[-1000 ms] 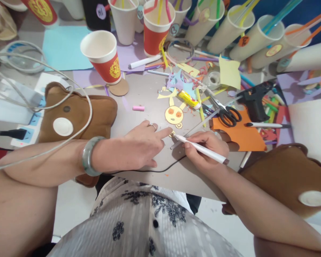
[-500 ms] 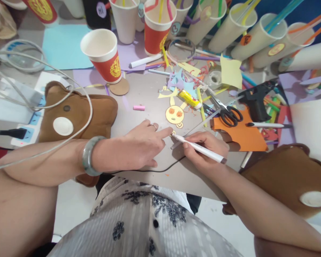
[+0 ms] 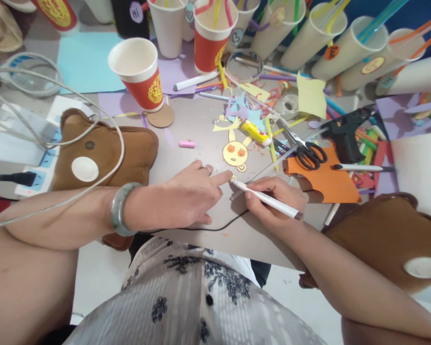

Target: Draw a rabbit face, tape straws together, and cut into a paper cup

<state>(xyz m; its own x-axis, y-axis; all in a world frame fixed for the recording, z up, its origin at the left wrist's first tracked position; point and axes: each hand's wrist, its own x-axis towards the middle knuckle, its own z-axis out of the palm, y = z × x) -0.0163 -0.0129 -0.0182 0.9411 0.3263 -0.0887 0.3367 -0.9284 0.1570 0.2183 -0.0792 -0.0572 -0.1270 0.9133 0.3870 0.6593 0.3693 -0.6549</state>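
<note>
My right hand (image 3: 278, 201) grips a white marker pen (image 3: 273, 197), its tip pointing up and left. That tip meets a small yellow paper piece (image 3: 233, 178) on the table, partly hidden by my fingertip and the pen. My left hand (image 3: 187, 194) lies palm down with its index finger stretched out, the fingertip on the edge of this piece. Thumb and index finger are apart. Just above sits a yellow paper rabbit face (image 3: 234, 153) with orange eyes. A little heart-marked yellow piece (image 3: 241, 168) touches its lower right.
Scissors (image 3: 311, 155), a black glue gun (image 3: 345, 132), a yellow glue stick (image 3: 255, 132) and paper scraps crowd the right. A red-and-white paper cup (image 3: 138, 72) stands behind my left hand. Brown cushions (image 3: 129, 155) flank me; a white cable (image 3: 120, 129) loops over the left one.
The pen tip and both hands stay almost in place. The view shifts very slightly.
</note>
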